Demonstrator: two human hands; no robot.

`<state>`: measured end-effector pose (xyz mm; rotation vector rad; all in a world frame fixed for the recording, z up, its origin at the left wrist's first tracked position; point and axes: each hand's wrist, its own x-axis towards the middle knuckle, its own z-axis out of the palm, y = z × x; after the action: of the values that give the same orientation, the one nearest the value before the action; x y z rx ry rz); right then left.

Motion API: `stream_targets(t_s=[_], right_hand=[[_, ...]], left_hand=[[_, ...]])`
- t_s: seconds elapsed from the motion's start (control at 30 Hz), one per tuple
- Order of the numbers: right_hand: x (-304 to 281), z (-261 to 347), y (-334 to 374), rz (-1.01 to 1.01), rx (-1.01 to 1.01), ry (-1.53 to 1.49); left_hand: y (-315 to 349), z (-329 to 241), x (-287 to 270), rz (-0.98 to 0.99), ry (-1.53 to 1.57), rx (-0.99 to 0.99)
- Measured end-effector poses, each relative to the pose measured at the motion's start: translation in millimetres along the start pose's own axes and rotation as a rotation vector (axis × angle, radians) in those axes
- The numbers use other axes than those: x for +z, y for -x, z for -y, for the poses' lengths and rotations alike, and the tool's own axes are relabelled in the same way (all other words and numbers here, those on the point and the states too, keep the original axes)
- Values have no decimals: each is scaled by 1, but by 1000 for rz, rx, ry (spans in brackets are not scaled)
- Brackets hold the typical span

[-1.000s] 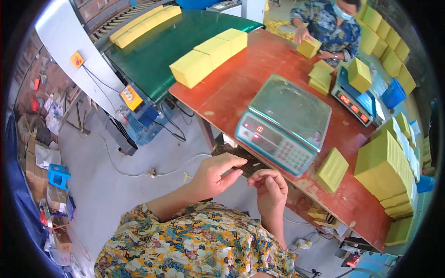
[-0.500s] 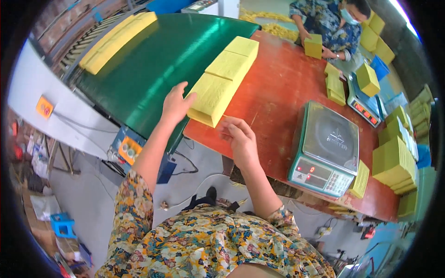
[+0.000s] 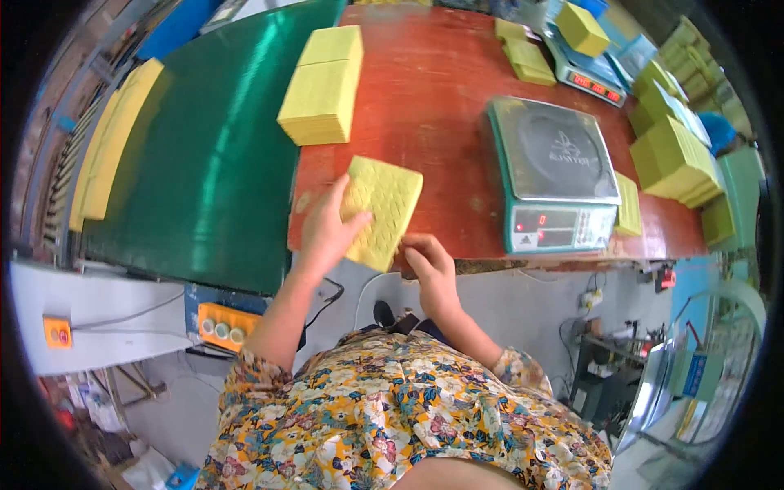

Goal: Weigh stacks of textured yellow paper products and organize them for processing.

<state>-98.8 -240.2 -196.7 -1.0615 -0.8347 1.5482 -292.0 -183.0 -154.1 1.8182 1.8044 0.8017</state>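
Observation:
A block of yellow embossed paper [image 3: 382,208] is tilted over the table's front edge. My left hand [image 3: 328,233] grips it from the left, thumb across its patterned face and the other fingers along its far side. At its lower right edge, my right hand [image 3: 429,265] has its fingers curled and pinched close together; whether they grip the block or some small thing is hidden. Farther away, the remaining yellow paper blocks [image 3: 322,86] form a row where the green belt [image 3: 212,163] meets the red table [image 3: 425,90].
A digital scale [image 3: 555,155] stands on the right, with a small yellow stack [image 3: 627,204] beside it. Beyond it is a second scale [image 3: 588,73] carrying a yellow block. More stacks [image 3: 674,159] line the right side. A long yellow strip [image 3: 114,147] lies along the belt's left edge.
My left hand has taken the nearest block off the row and drawn it toward me, tilting it. My right hand stays close by. The view has turned, and the co-worker has left it.

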Motion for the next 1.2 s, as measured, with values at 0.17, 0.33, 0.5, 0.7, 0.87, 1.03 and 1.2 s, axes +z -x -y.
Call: stream_targets(t_s=[0.17, 0.33, 0.5, 0.7, 0.87, 1.03, 1.2], right_hand=[[-59, -66, 37, -217, 311, -435], [-58, -44, 36, -4, 318, -557], [-63, -6, 33, 25, 214, -362], [-106, 112, 4, 39, -644, 389], [-158, 221, -33, -207, -907, 724], [-210, 277, -81, -291, -918, 973], [-216, 293, -113, -263, -894, 1163]], left_hand=[[40, -43, 29, 150, 154, 101], [39, -71, 26, -1, -270, 410], [17, -20, 34, 39, 47, 265], [3, -110, 71, -9, 1076, -285], [-62, -186, 167, 156, 1286, 10], [-104, -271, 206, 289, 1072, -58], [-110, -272, 233, 394, 1757, -621]])
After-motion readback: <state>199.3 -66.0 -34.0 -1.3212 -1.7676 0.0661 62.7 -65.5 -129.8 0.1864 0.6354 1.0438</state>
